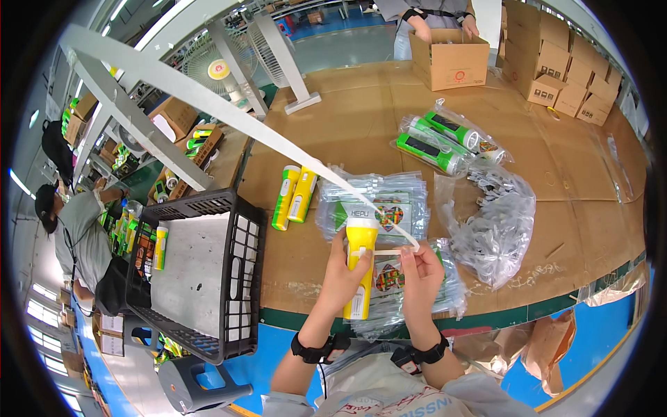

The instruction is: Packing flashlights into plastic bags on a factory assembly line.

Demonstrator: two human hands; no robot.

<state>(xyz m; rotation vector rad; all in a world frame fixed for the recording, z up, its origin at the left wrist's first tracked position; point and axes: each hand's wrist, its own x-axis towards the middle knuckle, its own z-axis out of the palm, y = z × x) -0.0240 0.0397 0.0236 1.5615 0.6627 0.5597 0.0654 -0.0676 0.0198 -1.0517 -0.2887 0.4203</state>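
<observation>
My left hand (344,274) is wrapped round a yellow flashlight (360,243) with a white head, held upright with the head pointing away from me. In my right hand (422,274), thumb and fingers pinch a narrow white strip (396,252) that reaches across to the flashlight's side. A long white band (278,144) slants from the upper left down to those fingertips; whether it joins the strip I cannot tell. Under my hands lie stacks of clear plastic bags (413,191) with printed cards inside. Two more yellow-and-green flashlights (295,194) rest left of the bags.
A black plastic crate (240,271) stands at the left, one flashlight inside. To the right are a heap of clear plastic pieces (497,222) and bagged green flashlights (445,142). Cartons (570,76) line the far right; another person's hands reach into an open box (455,62).
</observation>
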